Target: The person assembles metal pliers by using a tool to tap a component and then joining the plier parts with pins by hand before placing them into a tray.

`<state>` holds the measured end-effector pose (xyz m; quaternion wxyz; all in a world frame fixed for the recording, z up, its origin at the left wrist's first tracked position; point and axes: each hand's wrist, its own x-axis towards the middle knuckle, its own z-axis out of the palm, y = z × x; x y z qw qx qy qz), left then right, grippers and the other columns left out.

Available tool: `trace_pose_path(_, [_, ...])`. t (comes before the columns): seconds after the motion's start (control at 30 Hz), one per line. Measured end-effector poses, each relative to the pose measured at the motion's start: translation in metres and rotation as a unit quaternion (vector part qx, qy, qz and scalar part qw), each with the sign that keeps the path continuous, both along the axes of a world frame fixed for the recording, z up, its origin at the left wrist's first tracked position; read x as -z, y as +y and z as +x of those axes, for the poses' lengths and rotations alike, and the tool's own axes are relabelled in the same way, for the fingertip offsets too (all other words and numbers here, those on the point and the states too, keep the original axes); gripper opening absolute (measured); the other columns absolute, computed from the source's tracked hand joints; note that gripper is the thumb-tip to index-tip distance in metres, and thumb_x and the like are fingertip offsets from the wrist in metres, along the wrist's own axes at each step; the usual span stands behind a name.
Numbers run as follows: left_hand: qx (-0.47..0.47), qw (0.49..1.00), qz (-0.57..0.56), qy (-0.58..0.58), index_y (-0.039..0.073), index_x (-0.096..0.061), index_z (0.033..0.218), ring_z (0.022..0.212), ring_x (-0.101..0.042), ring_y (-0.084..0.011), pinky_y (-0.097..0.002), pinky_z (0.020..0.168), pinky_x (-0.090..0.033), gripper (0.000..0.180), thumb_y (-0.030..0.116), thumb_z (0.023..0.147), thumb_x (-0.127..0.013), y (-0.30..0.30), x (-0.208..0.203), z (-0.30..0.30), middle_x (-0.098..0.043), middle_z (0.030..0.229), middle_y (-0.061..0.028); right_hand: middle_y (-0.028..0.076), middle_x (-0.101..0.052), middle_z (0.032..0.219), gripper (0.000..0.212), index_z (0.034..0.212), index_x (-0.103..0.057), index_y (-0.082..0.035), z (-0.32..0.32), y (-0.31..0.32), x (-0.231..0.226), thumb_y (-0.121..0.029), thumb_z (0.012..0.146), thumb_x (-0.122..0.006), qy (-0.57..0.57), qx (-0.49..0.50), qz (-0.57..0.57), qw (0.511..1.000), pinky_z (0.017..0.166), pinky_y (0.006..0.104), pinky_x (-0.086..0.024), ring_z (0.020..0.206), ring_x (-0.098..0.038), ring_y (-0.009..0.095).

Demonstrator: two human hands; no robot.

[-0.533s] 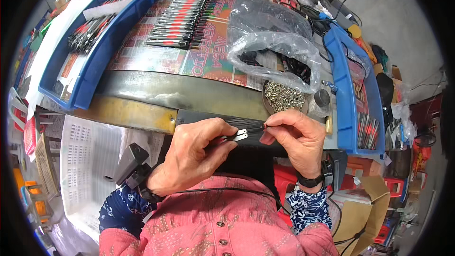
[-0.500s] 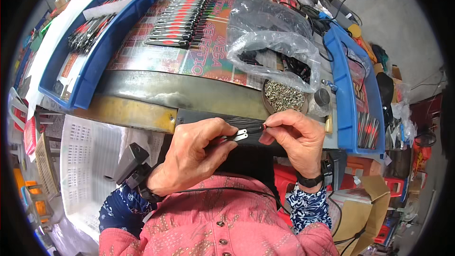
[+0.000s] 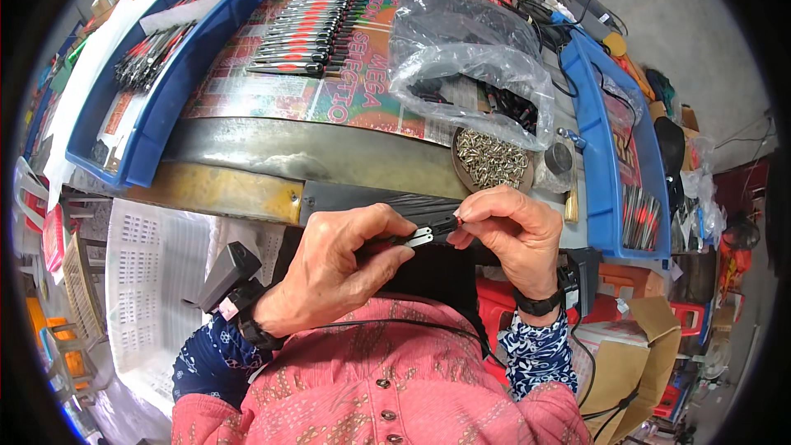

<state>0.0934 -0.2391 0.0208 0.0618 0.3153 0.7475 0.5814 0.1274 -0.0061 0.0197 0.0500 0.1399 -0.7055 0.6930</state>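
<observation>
Jutting rightward from left grip [image 3: 331, 257], silver prongs [image 3: 421, 239]

2 hands [image 3: 329, 259] [image 3: 523, 239] holding silver-tipped piece [image 3: 419, 237] and black piece [image 3: 443, 227], 2 blue trays [image 3: 156, 133] [image 3: 596, 161]

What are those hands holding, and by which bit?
The left hand grips a slim dark piece behind its silver tips, between thumb and fingers. The right hand pinches a small black part by its right end. Their exact kinds are unclear.
</observation>
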Motion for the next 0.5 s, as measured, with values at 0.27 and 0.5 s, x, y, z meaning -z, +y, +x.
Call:
trace_pose_path(0.27, [0.028, 0.999, -0.004, -0.022, -0.002, -0.066, 0.097, 0.059, -0.055, -0.0083, -0.0255, 0.054, -0.044, 0.014, 0.004, 0.086, -0.072, -0.0009, 0.0007, 0.0013, -0.062, 0.069, -0.005, 0.017, -0.068, 0.093, 0.013, 0.093, -0.068, 0.004, -0.0055, 0.0029, 0.0056, 0.013, 0.084, -0.065, 0.013, -0.039, 0.009, 0.999, 0.067, 0.0329, -0.061, 0.078, -0.07, 0.024])
trace_pose_path(0.5, [0.047, 0.999, 0.005, 0.007, -0.003, -0.066, 0.097, 0.071, -0.068, -0.0165, -0.0276, 0.063, -0.052, 0.013, -0.001, 0.085, -0.071, 0.0035, 0.0079, 0.0089, -0.07, 0.083, -0.0121, 0.012, -0.068, 0.099, 0.016, 0.102, -0.068, 0.005, -0.0087, 0.0059, 0.0037, 0.01, 0.086, -0.066, -0.009, -0.129, 0.013, 0.991, 0.075, 0.0285, -0.058, 0.086, -0.07, 0.019])
